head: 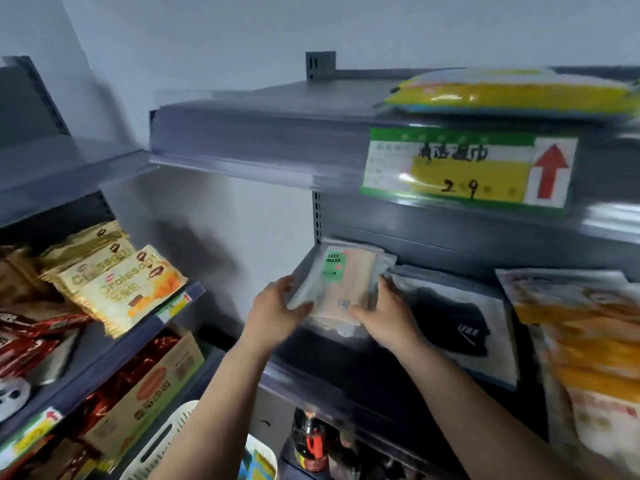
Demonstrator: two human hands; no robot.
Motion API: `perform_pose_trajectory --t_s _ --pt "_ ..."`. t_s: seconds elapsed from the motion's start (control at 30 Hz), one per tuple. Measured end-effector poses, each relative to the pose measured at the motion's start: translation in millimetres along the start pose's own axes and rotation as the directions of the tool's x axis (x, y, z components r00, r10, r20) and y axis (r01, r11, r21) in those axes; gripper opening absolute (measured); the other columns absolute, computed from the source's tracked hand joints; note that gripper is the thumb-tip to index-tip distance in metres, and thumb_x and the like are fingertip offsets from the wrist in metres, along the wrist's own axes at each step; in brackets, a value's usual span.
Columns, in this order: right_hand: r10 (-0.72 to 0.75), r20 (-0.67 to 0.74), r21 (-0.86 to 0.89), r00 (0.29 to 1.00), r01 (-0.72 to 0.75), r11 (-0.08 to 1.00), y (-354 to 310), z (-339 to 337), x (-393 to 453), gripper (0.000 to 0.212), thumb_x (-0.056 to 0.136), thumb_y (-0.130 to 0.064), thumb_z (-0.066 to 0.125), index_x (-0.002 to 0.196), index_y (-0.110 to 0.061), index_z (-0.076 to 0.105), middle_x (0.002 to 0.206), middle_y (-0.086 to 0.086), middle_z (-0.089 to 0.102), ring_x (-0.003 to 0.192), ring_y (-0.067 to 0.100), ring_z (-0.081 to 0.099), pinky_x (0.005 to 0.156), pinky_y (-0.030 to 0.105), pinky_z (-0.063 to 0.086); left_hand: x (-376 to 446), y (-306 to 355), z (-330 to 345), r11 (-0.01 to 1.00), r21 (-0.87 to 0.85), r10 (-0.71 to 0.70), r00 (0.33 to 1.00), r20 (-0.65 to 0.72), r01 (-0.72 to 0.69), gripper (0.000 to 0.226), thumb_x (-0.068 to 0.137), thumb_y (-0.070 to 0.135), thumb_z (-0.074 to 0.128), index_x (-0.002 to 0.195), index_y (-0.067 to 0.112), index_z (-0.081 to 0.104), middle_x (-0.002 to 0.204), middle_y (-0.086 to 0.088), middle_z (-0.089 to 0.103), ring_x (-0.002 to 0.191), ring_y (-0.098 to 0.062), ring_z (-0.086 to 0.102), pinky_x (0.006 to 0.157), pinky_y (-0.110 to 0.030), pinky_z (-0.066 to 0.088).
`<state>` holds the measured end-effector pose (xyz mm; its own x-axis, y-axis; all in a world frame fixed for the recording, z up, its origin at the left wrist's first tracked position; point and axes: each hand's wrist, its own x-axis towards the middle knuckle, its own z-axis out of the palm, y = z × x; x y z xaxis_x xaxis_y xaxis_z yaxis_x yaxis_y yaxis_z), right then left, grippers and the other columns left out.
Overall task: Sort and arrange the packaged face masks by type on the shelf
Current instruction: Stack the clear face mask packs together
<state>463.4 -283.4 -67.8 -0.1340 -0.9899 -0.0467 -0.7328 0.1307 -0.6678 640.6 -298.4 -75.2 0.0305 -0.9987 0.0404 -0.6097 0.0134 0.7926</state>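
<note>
Nearest me, both forearms reach up and forward from the bottom of the view. My left hand [277, 311] curls round the left edge of the stack of clear-wrapped pale peach face-mask packets with a green "FACE MASK" label [341, 289], thumb on top; my right hand [384, 311] grips the right edge the same way, thumb across the near corner. The stack sits between my palms, its far end against the back of the dark grey metal shelf [346, 362].

To do this well, I'd squeeze the edges level, square the pile, then slide it flat into the back corner, clear of the black mask in its clear packet [457, 323] just right of my right hand. Further right lies an orange printed packet [585, 341]. Above hangs a green and yellow price tag [467, 168].
</note>
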Motion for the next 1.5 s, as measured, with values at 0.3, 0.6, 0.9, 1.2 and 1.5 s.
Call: perform_pose_trajectory --t_s 0.3,0.6,0.9,1.2,1.5 --pt "0.121 -0.014 0.081 0.993 -0.120 0.989 -9.1 23.1 -3.1 0.061 0.087 -0.031 0.058 0.141 -0.017 0.033 0.137 0.005 0.048 0.121 0.023 0.049 0.099 0.029 0.042 30.5 -18.5 3.5 0.998 -0.058 0.004 0.969 0.247 0.011 0.052 0.084 0.022 0.065 0.132 0.013 0.047 0.125 -0.005 0.057 0.099 -0.021 0.057 0.085 -0.030 0.047" --pt "0.246 -0.042 0.167 0.968 -0.236 0.957 -23.6 35.3 -0.2 0.061 0.088 -0.030 0.059 0.140 -0.014 0.031 0.137 0.006 0.046 0.122 0.023 0.049 0.093 0.028 0.040 54.6 -21.2 6.8 0.986 -0.151 -0.021 0.945 0.328 0.075 0.042 0.086 0.019 0.064 0.123 0.007 0.050 0.117 -0.009 0.060 0.083 -0.019 0.059 0.080 -0.031 0.045" --pt "0.349 -0.106 0.428 0.931 -0.274 0.861 -26.4 46.9 -6.0 0.056 0.084 -0.023 0.064 0.134 -0.015 0.041 0.126 0.000 0.054 0.107 0.015 0.055 0.086 0.026 0.046 57.5 -31.4 2.1 0.926 -0.310 -0.069 0.903 0.424 0.216 0.055 0.083 0.019 0.068 0.130 0.004 0.045 0.107 -0.016 0.063 0.070 -0.022 0.058 0.055 -0.027 0.044" --pt "0.489 0.016 0.697 0.872 -0.360 0.620 -19.4 47.2 -1.3 0.057 0.076 -0.019 0.074 0.122 -0.006 0.042 0.116 0.006 0.055 0.105 0.022 0.056 0.089 0.035 0.048 53.5 -46.1 -15.4 0.854 -0.476 0.064 0.867 0.494 0.208 0.059 0.063 -0.011 0.074 0.112 0.013 0.050 0.114 -0.016 0.060 0.096 -0.029 0.064 0.082 -0.041 0.056" --pt "0.296 -0.152 0.782 0.943 -0.069 0.620 -38.0 56.6 -1.9 0.044 0.067 0.004 0.077 0.099 -0.019 0.059 0.099 0.003 0.069 0.092 0.017 0.066 0.082 0.033 0.055 48.3 -55.7 -40.8 0.860 -0.505 0.312 0.862 0.400 -0.077 0.073 0.074 -0.016 0.066 0.127 0.025 0.038 0.098 0.004 0.050 0.081 -0.012 0.059 0.053 -0.017 0.051"
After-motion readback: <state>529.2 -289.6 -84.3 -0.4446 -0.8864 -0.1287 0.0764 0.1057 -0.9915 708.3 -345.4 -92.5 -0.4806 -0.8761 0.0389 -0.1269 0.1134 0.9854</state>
